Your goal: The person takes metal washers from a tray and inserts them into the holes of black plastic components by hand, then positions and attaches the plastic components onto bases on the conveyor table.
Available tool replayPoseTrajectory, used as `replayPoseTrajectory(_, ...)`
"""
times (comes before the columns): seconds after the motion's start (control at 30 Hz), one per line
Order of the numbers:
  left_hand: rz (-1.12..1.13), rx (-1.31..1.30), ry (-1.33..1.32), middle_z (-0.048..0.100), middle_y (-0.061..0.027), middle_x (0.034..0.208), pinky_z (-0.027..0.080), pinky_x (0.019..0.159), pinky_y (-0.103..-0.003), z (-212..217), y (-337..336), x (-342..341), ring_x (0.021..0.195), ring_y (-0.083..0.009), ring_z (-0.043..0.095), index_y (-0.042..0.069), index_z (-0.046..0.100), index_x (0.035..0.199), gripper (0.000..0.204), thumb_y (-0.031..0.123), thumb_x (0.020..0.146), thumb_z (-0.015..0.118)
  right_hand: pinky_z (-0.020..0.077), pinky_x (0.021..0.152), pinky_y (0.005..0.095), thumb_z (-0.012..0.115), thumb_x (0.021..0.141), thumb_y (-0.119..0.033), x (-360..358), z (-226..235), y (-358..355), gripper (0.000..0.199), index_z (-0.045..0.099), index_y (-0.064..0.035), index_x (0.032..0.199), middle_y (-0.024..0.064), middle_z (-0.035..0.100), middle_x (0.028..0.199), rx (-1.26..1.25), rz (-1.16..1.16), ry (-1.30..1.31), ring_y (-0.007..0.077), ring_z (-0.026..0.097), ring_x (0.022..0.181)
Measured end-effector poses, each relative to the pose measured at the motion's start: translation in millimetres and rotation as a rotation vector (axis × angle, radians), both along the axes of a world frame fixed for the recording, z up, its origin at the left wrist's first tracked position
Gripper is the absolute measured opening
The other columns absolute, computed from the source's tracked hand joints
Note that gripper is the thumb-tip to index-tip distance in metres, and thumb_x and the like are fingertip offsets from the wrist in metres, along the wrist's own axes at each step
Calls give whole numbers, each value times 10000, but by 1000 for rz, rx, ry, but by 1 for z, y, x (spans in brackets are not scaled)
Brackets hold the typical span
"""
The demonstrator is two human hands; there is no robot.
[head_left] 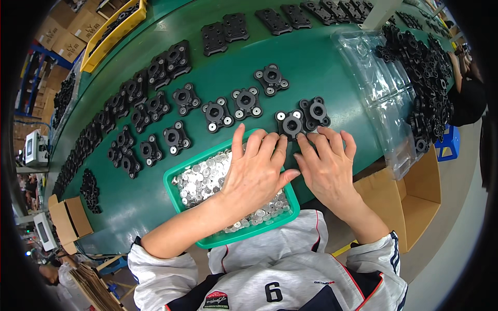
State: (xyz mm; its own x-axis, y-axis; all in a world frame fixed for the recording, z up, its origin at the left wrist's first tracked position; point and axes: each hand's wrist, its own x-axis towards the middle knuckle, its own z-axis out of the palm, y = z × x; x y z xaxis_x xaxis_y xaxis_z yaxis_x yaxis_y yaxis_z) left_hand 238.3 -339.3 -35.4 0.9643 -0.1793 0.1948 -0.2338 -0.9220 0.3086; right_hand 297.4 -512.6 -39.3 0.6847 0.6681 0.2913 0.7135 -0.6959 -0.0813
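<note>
A black four-lobed plastic bracket with a round hub lies flat on the green work surface. Silvery round washers show in its far lobes; its near lobes are mostly covered by my fingertips. My left hand is open, fingers spread over the far edge of a green tray, index fingertip at the bracket's near left corner. That tray holds many loose silvery washers. On the other side my right hand is open, index fingertip touching the near right corner. Another black bracket sits just beyond, against the first.
More washer-fitted brackets stand left and ahead, with rows of black parts farther back. Clear plastic trays and a heap of black parts lie right. An open cardboard box is near right; a yellow bin, far left.
</note>
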Motion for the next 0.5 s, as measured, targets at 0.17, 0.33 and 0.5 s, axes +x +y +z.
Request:
replayPoseTrajectory(0.17, -23, -63, -23, 590, -94, 1132, 331, 1066, -512, 6, 14, -3, 1064, -284, 507, 49, 682, 1155, 409, 291, 829, 738, 329, 1047, 465, 737, 805, -183, 5, -1, 2, 332, 670, -99, 1119, 43, 600, 1081, -14, 11, -3, 228, 556, 1146)
replayPoseTrajectory(0.33, -95, -239, 62, 588, -68, 1080, 388, 965, -426, 18, 42, -27, 1016, -262, 508, 68, 685, 1075, 290, 179, 811, 733, 334, 1035, 459, 728, 798, -152, 2, 12, 3, 262, 689, -100, 1053, 35, 604, 1085, 35, 29, 68, 228, 556, 1118)
replayPoseTrajectory(0.5, -90, -255, 238, 579, -53, 1011, 401, 894, -384, 23, 38, -56, 970, -252, 506, 74, 673, 1000, 203, 88, 800, 708, 339, 1016, 460, 729, 780, -115, -16, 22, 3, 211, 706, -97, 989, 33, 610, 1100, 200, 173, 256, 240, 550, 1088)
